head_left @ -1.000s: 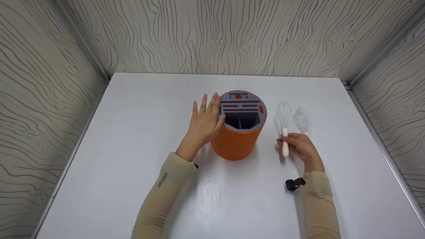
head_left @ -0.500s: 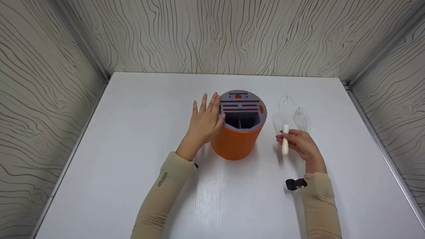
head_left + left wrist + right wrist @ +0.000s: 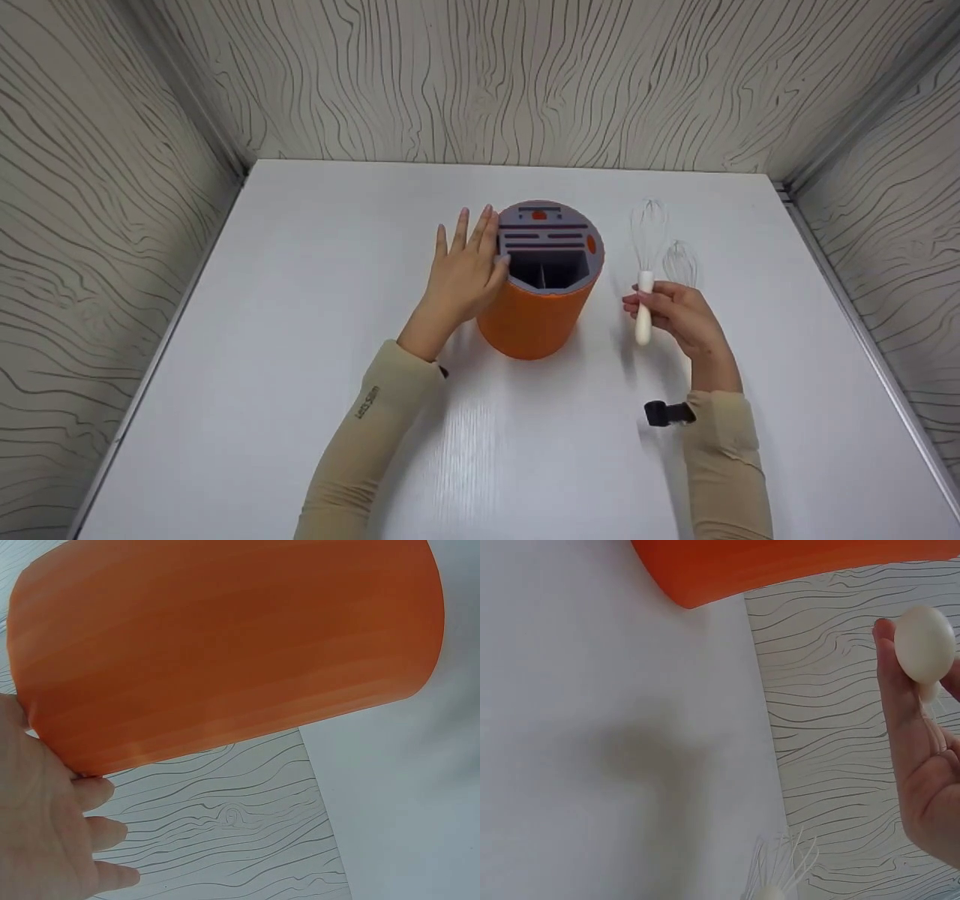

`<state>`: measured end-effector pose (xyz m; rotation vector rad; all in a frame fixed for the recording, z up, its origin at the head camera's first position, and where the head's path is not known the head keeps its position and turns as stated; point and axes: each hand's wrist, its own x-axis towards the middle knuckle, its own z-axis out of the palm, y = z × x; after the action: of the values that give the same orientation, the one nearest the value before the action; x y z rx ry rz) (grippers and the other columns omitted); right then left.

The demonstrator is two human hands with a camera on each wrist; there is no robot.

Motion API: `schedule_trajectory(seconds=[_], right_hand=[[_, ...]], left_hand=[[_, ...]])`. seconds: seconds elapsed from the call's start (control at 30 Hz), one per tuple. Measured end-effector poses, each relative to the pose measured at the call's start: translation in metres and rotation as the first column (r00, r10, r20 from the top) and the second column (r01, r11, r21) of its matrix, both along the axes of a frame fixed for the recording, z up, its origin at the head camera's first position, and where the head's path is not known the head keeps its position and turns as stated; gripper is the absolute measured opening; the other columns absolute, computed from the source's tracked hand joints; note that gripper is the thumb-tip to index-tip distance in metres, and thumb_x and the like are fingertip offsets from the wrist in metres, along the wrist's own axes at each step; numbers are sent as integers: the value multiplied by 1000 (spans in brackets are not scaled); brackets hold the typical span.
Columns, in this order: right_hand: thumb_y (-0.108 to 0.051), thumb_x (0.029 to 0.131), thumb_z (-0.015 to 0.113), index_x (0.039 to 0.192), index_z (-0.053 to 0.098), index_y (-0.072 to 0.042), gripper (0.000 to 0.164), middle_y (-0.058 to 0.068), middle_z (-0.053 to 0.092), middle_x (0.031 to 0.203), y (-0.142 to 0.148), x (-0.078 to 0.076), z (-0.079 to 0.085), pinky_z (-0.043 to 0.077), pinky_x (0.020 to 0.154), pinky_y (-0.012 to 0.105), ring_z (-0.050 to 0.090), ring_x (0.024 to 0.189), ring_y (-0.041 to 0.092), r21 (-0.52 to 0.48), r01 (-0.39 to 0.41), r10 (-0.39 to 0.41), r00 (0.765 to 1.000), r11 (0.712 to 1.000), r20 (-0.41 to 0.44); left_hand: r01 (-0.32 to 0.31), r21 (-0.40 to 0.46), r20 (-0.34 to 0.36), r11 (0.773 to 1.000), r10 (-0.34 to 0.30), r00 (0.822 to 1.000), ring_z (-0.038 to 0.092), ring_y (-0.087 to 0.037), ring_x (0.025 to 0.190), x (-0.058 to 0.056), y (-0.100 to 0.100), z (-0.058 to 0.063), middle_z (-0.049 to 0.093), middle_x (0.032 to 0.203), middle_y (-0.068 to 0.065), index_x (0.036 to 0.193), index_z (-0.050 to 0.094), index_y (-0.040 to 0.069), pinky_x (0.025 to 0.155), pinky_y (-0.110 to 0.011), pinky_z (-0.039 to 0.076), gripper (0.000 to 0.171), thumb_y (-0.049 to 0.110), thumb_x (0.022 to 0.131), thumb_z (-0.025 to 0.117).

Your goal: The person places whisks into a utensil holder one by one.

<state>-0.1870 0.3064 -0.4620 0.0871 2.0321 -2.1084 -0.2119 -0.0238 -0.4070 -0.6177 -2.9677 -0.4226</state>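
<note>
An orange cylindrical utensil holder point(image 3: 531, 326) with a grey slotted top stands upright mid-table. My left hand point(image 3: 463, 281) rests against its left upper side, fingers straight and spread; the left wrist view shows the fingertips at the holder's point(image 3: 225, 645) rim. To the right, my right hand point(image 3: 679, 311) pinches the cream handle of a whisk point(image 3: 643, 307) between thumb and fingers, its wire end pointing away and up. In the right wrist view the rounded handle end of that whisk point(image 3: 924, 645) faces the camera. A second whisk point(image 3: 680, 264) lies behind the right hand, its handle hidden in the head view.
The white table point(image 3: 300, 300) is bordered by patterned wall panels point(image 3: 480, 82) at the back and sides. A small black camera point(image 3: 667, 413) sits on the right wrist. In the right wrist view, the second whisk's wires point(image 3: 780, 862) show near the bottom edge.
My right hand has risen and moved slightly away from me with the whisk, uncovering less of the second whisk. The left hand and the holder have stayed in place.
</note>
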Motion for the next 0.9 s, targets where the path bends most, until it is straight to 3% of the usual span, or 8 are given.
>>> schedule_trajectory(seconds=[0.3, 0.9], right_hand=[[-11, 91, 62, 111, 51, 13, 33, 1, 71, 84, -8, 7, 14, 54, 73, 26, 69, 78, 10, 103, 28, -18, 995, 994, -93], [-5, 89, 64, 106, 55, 10, 24, 5, 71, 84, -26, 23, 38, 55, 72, 28, 68, 76, 13, 76, 30, -13, 978, 997, -208]], left_hand=[[-1, -2, 8, 1000, 1, 1000, 1, -30, 144, 0, 1, 0, 10, 158, -4, 152, 12, 7, 111, -55, 2, 62, 38, 100, 27], [8, 1, -6, 1000, -8, 1000, 5, -29, 144, 1, 0, 1, 12, 157, -5, 152, 14, 6, 111, -57, 5, 61, 37, 101, 27]])
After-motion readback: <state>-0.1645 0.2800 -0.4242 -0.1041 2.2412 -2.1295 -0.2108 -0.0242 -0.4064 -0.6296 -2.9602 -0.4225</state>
